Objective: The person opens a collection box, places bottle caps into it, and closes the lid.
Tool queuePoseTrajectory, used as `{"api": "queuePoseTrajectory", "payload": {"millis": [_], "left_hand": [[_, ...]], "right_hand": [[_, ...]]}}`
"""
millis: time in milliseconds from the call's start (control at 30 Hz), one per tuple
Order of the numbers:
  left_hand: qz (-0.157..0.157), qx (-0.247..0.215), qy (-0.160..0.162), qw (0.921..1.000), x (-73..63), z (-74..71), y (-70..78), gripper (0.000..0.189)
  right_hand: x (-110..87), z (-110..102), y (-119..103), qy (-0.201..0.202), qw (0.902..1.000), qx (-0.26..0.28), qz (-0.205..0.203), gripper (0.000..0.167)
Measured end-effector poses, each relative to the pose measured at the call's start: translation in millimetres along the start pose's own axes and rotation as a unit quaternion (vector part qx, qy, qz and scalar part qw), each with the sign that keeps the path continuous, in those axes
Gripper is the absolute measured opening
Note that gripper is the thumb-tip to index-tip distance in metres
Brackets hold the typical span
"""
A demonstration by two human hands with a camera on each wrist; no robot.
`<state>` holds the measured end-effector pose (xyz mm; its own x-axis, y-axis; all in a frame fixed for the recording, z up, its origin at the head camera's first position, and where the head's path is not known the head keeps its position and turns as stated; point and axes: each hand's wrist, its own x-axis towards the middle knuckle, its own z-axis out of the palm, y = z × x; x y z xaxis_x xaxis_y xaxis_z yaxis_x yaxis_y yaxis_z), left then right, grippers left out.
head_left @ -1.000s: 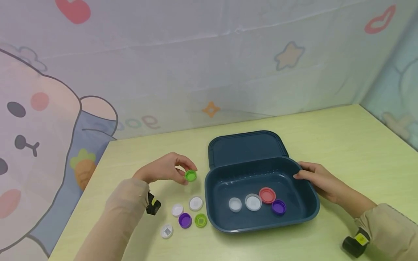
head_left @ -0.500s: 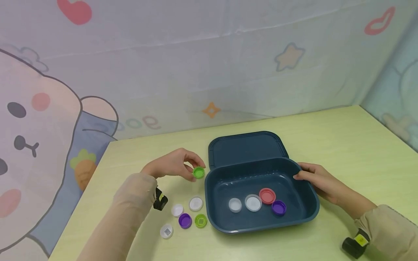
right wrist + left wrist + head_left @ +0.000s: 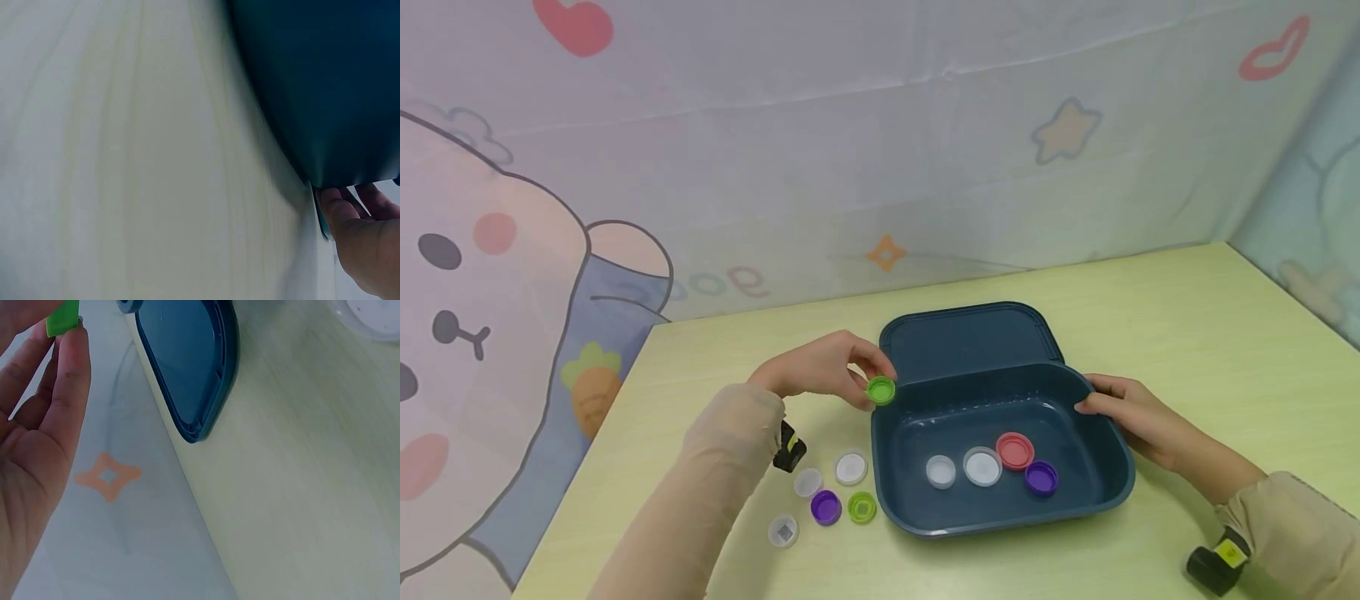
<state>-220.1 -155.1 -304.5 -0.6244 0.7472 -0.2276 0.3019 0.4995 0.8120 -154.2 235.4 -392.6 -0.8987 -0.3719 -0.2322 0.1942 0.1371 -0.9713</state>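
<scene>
My left hand [image 3: 829, 367] pinches a green bottle cap [image 3: 881, 391] between thumb and fingers, over the back left corner of a dark blue plastic box [image 3: 917, 521]. In the left wrist view the same cap [image 3: 63, 319] shows edge-on at the fingertips. At the box's right side, my right hand [image 3: 1146, 421] grips the rim, thumb over the inside and fingers outside. Inside the box lie a small white cap [image 3: 940, 472], a larger white cap [image 3: 982, 467], a red cap [image 3: 1015, 451] and a purple cap [image 3: 1041, 478].
Left of the box several caps lie on the table [image 3: 1187, 333]: white caps, including one with a printed square [image 3: 783, 531], a purple cap [image 3: 825, 507] and a green cap [image 3: 861, 507]. Behind the box lies its dark blue lid [image 3: 970, 337]. A printed cloth [image 3: 775, 167] hangs behind.
My left hand has carried the green cap rightward and slightly up, from beside the box to over its back left corner. My right hand stays on the rim.
</scene>
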Motion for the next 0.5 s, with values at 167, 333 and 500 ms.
{"api": "queuePoseTrajectory", "payload": {"millis": [167, 333, 500], "left_hand": [[0.011, -0.003, -0.010, 0.9999, 7.7, 2.0, 6.1, 0.033], [0.002, -0.005, -0.016, 0.9999, 14.2, 5.4, 11.8, 0.034], [-0.004, 0.007, -0.022, 0.9997, 21.6, 8.9, 17.5, 0.035]], "right_hand": [[-0.3, -1.2, 0.2, 0.001, 1.0000, 0.001, 0.003, 0.056], [0.0, -2.0, 1.6, 0.005, 1.0000, -0.001, 0.006, 0.057], [-0.1, -2.0, 0.9, 0.006, 1.0000, -0.002, 0.007, 0.057]]}}
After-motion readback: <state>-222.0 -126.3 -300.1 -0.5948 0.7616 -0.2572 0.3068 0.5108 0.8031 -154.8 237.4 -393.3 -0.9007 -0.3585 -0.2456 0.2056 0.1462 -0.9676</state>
